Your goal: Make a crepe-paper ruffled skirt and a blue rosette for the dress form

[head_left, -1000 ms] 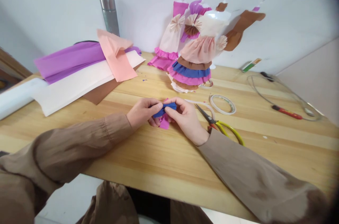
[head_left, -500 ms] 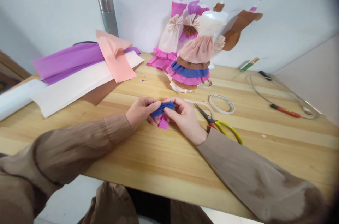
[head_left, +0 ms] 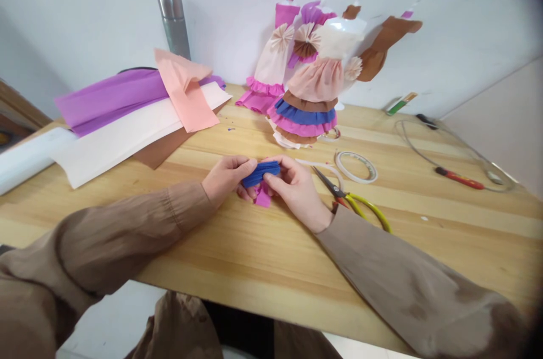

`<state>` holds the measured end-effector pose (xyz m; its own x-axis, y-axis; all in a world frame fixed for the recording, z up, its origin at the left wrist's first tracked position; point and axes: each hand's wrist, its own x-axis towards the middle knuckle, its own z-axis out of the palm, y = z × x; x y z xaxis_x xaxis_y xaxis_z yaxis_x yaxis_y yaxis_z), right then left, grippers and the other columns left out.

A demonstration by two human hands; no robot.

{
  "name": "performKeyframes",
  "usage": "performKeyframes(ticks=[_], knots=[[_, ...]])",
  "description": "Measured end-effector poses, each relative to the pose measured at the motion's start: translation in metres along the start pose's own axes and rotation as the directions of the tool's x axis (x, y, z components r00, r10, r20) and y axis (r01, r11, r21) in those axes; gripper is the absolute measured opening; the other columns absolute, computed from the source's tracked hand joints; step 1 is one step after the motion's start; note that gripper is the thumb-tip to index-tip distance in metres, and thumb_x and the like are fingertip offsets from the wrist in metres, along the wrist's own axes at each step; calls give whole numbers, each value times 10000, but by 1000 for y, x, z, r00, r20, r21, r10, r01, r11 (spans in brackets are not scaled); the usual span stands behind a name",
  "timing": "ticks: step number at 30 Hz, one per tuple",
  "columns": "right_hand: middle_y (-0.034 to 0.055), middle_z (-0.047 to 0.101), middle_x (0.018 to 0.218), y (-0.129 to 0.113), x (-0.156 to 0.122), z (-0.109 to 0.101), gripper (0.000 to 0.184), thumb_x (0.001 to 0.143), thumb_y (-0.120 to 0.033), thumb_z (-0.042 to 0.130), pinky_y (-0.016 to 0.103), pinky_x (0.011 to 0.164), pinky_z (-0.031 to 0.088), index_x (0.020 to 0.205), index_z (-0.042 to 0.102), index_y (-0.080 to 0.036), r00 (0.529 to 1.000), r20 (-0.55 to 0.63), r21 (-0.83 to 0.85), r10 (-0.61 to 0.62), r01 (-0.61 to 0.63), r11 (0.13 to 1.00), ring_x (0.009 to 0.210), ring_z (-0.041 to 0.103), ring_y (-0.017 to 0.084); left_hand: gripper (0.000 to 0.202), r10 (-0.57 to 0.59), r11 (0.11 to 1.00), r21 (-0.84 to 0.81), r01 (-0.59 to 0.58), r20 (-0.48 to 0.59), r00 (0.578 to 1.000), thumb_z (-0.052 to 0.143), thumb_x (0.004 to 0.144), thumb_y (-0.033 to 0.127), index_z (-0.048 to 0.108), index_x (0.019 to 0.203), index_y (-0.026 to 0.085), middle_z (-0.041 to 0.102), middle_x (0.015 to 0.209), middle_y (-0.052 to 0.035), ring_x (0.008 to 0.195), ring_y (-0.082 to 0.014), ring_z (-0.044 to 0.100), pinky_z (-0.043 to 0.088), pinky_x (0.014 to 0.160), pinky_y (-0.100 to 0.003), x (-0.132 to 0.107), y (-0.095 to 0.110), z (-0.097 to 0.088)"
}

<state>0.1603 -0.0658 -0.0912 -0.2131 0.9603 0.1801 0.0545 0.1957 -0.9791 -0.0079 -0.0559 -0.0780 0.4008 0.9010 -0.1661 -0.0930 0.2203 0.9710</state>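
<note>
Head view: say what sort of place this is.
Likely a craft workspace: miniature dresses at the back of the wooden table, coloured sheets piled to the left, and scissors beside the right hand.

One blue pleated piece [head_left: 262,173] in left grip [head_left: 224,177] and right grip [head_left: 302,198]
Beyond the grips — four dresses [head_left: 318,81], one flask [head_left: 175,25]; to their right — one pair of scissors [head_left: 339,193].
</note>
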Motion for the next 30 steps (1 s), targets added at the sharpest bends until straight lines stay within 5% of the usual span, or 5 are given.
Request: performKeyframes(ticks=[16,24,30], knots=[[-43,553,659,2,1,0,151,712,-234,615,266,516,407,849,558,-209,1000,-5,-12,25,-25,1000,525,482,106,388,-51,997,-55,48,-54,997,595,910,392,609,660,95,623,485,-35,388,-95,579,452,392,-157,2,3,1],[-35,571,697,-3,-1,1,281,758,-367,686,256,497,413,954,559,-211,997,26,32,66,-67,997,519,490,100,398,-19,999,-46,15,-83,996,604,904,425,591,663,108,629,484,-34,384,-94,575,458,400,-160,2,0,1],[-25,575,693,2,1,0,254,752,-382,717,252,493,407,864,569,-208,999,13,45,29,-30,999,533,482,101,359,-17,999,-30,13,-152,988,533,949,382,589,720,111,619,460,-22,375,-108,582,454,379,-164,2,1,4]])
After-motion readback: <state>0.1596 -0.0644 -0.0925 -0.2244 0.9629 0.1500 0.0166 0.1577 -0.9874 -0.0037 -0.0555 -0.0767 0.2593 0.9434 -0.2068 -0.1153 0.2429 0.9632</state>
